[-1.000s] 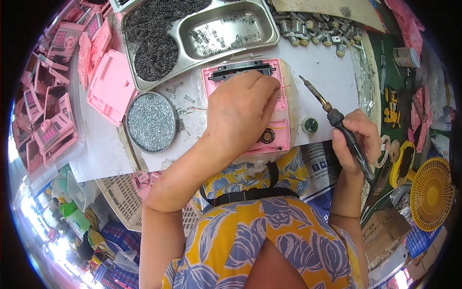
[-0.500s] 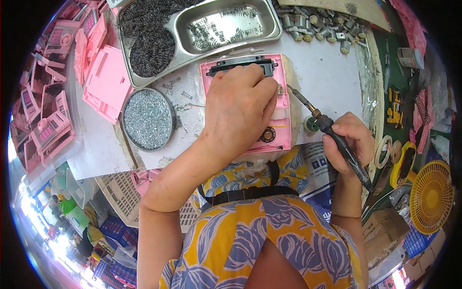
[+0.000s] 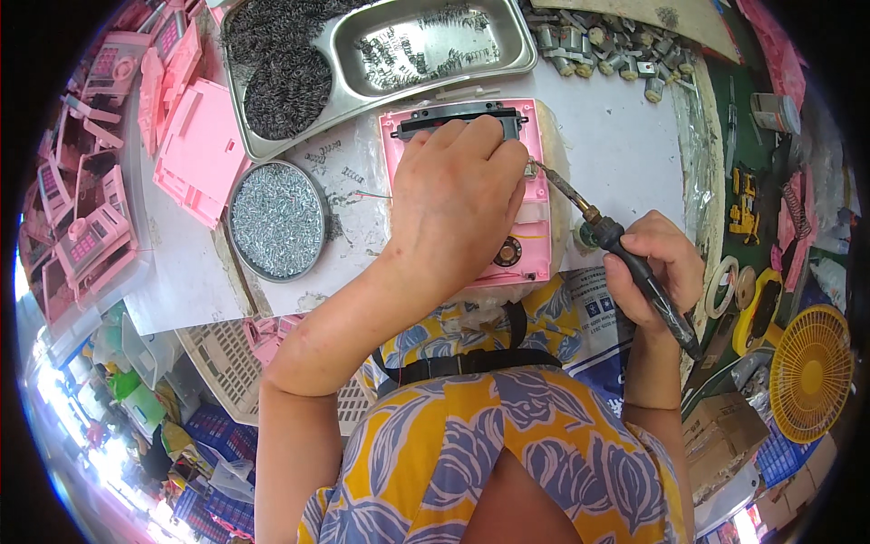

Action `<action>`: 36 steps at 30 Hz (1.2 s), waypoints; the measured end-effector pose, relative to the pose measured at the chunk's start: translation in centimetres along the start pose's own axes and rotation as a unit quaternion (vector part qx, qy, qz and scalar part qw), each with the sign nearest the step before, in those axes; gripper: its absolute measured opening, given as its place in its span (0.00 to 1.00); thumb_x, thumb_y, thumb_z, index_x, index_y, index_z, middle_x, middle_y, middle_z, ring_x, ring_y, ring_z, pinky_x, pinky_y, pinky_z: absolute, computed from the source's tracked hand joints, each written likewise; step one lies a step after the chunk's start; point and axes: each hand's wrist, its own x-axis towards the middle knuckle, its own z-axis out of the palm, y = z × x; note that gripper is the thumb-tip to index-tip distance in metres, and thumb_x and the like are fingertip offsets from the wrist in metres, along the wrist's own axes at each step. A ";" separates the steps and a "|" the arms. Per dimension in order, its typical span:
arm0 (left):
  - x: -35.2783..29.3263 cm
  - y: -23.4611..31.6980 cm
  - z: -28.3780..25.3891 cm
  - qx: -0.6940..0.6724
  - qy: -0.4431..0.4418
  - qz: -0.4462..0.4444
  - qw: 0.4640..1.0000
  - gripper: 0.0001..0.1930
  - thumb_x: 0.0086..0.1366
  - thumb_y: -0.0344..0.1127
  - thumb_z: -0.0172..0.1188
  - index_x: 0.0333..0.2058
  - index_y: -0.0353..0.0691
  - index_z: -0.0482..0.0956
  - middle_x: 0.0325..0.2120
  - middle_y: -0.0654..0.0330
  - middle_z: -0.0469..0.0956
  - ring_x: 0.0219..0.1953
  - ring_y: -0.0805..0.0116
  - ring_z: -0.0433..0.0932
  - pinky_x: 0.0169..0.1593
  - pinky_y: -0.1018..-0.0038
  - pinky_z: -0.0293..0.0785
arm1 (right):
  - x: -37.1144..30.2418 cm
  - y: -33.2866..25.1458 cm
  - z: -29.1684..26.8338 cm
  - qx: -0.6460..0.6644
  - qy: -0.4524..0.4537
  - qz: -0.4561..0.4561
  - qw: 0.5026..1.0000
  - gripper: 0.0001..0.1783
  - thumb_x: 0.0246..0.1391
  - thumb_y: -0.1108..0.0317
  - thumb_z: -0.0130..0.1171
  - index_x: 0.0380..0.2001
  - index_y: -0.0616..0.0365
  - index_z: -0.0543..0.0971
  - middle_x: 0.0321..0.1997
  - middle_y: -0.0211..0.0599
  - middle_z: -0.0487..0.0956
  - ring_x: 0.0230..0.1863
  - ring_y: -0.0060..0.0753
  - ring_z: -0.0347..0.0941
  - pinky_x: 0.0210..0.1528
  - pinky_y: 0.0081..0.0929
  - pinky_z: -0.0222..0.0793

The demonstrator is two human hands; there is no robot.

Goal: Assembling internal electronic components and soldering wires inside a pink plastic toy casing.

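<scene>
A pink plastic casing (image 3: 536, 238) lies open on the work surface, with a black bar-shaped part across its far end and a small round black part (image 3: 508, 251) near its front. My left hand (image 3: 453, 195) is over the casing, its fingers curled down into it; what they grip is hidden beneath the hand. In my right hand (image 3: 660, 263) is a soldering iron (image 3: 625, 245) with a dark handle, slanting up to the left. Its tip is at a small metal part (image 3: 531, 169) by the casing's right side, close to my left fingers; contact is hard to make out.
A steel tray (image 3: 435, 88) of dark springs stands at the back, beside small motors (image 3: 625, 56). To the left are a round tin (image 3: 323, 238) of screws and pink plastic parts (image 3: 201, 145). A yellow fan (image 3: 813, 374) and tape rolls (image 3: 722, 283) are at the right.
The iron's tip has shifted slightly left and up, nearer the small metal part. My left hand stays over the casing, and the whole view has shifted a little.
</scene>
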 end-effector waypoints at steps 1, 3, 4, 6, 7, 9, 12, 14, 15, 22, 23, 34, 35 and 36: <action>0.0 0.0 0.0 0.001 0.003 0.000 1.000 0.07 0.54 0.30 0.69 0.31 0.42 0.80 0.27 0.60 0.73 0.32 0.57 0.76 0.35 0.62 0.70 | 0.0 0.0 0.0 0.000 0.000 -0.001 1.000 0.14 0.48 0.77 0.71 0.37 0.63 0.77 0.21 0.34 0.74 0.19 0.29 0.70 0.22 0.25 0.62; 0.0 0.0 0.2 0.000 0.007 -0.002 1.000 0.07 0.54 0.30 0.68 0.31 0.42 0.80 0.27 0.59 0.73 0.32 0.56 0.76 0.35 0.62 0.70 | 0.0 0.0 0.0 -0.002 0.000 -0.001 1.000 0.14 0.48 0.77 0.71 0.37 0.63 0.77 0.21 0.34 0.74 0.19 0.29 0.70 0.22 0.25 0.61; 0.0 0.1 0.2 0.000 0.008 -0.005 1.000 0.07 0.54 0.30 0.68 0.31 0.41 0.79 0.27 0.59 0.73 0.32 0.56 0.76 0.35 0.62 0.70 | 0.0 0.0 0.1 -0.003 0.000 -0.001 1.000 0.14 0.48 0.77 0.71 0.37 0.63 0.77 0.21 0.34 0.74 0.19 0.29 0.70 0.22 0.25 0.61; 0.0 0.1 0.2 -0.004 0.013 -0.007 1.000 0.07 0.54 0.30 0.68 0.30 0.41 0.79 0.27 0.59 0.73 0.31 0.56 0.75 0.35 0.62 0.71 | 0.0 0.0 0.1 -0.002 -0.002 0.001 1.000 0.14 0.48 0.77 0.71 0.37 0.63 0.77 0.21 0.34 0.74 0.19 0.29 0.70 0.22 0.24 0.61; 0.1 0.1 0.2 -0.008 0.016 -0.005 1.000 0.06 0.54 0.30 0.68 0.30 0.41 0.79 0.26 0.59 0.72 0.31 0.56 0.75 0.35 0.62 0.71 | 0.0 0.0 0.1 0.000 -0.004 0.003 1.000 0.14 0.48 0.77 0.71 0.37 0.63 0.77 0.21 0.34 0.74 0.19 0.29 0.70 0.22 0.24 0.61; 0.1 0.1 0.2 -0.011 0.018 -0.003 1.000 0.06 0.54 0.30 0.68 0.30 0.41 0.79 0.26 0.59 0.72 0.31 0.56 0.75 0.34 0.62 0.71 | 0.1 0.0 0.1 0.002 -0.006 0.006 1.000 0.14 0.48 0.77 0.71 0.37 0.63 0.77 0.21 0.34 0.74 0.19 0.29 0.70 0.22 0.24 0.61; 0.1 0.1 0.3 -0.010 0.018 -0.001 1.000 0.07 0.54 0.30 0.68 0.30 0.41 0.79 0.26 0.59 0.72 0.31 0.56 0.75 0.34 0.62 0.71 | 0.0 0.0 0.2 0.000 -0.005 0.008 1.000 0.14 0.48 0.76 0.71 0.37 0.62 0.77 0.21 0.34 0.74 0.19 0.29 0.70 0.22 0.24 0.61; 0.1 0.1 0.3 -0.008 0.021 0.001 1.000 0.07 0.54 0.30 0.68 0.30 0.41 0.79 0.26 0.59 0.72 0.30 0.56 0.75 0.34 0.62 0.70 | 0.0 0.1 0.2 -0.002 -0.001 0.009 1.000 0.14 0.48 0.76 0.72 0.37 0.62 0.77 0.20 0.34 0.74 0.19 0.28 0.70 0.22 0.24 0.61; 0.1 0.1 0.3 -0.009 0.018 0.000 1.000 0.07 0.54 0.30 0.68 0.30 0.41 0.79 0.26 0.59 0.72 0.31 0.56 0.75 0.34 0.62 0.70 | 0.0 0.1 0.2 -0.003 -0.003 0.009 1.000 0.14 0.48 0.76 0.72 0.37 0.62 0.77 0.20 0.34 0.74 0.19 0.28 0.70 0.22 0.24 0.61; 0.0 0.1 0.3 -0.013 0.016 0.001 1.000 0.07 0.53 0.30 0.68 0.30 0.41 0.79 0.26 0.59 0.72 0.31 0.55 0.75 0.34 0.61 0.70 | 0.1 -0.3 -0.1 -0.004 -0.004 0.011 1.000 0.15 0.47 0.77 0.71 0.37 0.62 0.77 0.21 0.35 0.75 0.20 0.28 0.70 0.23 0.23 0.61; 0.0 0.0 0.3 -0.015 0.019 0.003 1.000 0.07 0.53 0.30 0.68 0.30 0.41 0.79 0.27 0.59 0.72 0.31 0.55 0.75 0.34 0.61 0.70 | 0.0 -0.3 -0.1 -0.002 0.000 0.010 1.000 0.15 0.47 0.77 0.71 0.37 0.62 0.77 0.21 0.35 0.75 0.21 0.28 0.70 0.23 0.23 0.62; -0.1 0.1 0.3 0.009 0.007 0.002 1.000 0.07 0.54 0.30 0.68 0.31 0.42 0.79 0.27 0.60 0.72 0.32 0.57 0.75 0.36 0.62 0.71 | -0.4 -0.4 -0.8 -0.007 0.014 0.019 1.000 0.16 0.46 0.78 0.72 0.38 0.62 0.77 0.22 0.35 0.75 0.22 0.27 0.69 0.24 0.23 0.60; -0.1 0.1 0.3 0.007 0.007 0.001 1.000 0.08 0.53 0.31 0.68 0.31 0.42 0.79 0.27 0.60 0.72 0.32 0.57 0.75 0.36 0.62 0.71 | -0.5 -0.4 -0.8 -0.009 0.014 0.019 1.000 0.16 0.46 0.78 0.72 0.38 0.62 0.77 0.22 0.35 0.75 0.22 0.27 0.69 0.24 0.23 0.60; -0.1 0.1 0.3 0.009 0.008 0.001 1.000 0.08 0.53 0.31 0.69 0.31 0.42 0.79 0.27 0.60 0.72 0.32 0.57 0.75 0.36 0.62 0.71 | -0.4 -0.4 -0.8 -0.008 0.015 0.018 1.000 0.16 0.46 0.78 0.72 0.38 0.62 0.77 0.22 0.35 0.75 0.22 0.27 0.69 0.24 0.23 0.60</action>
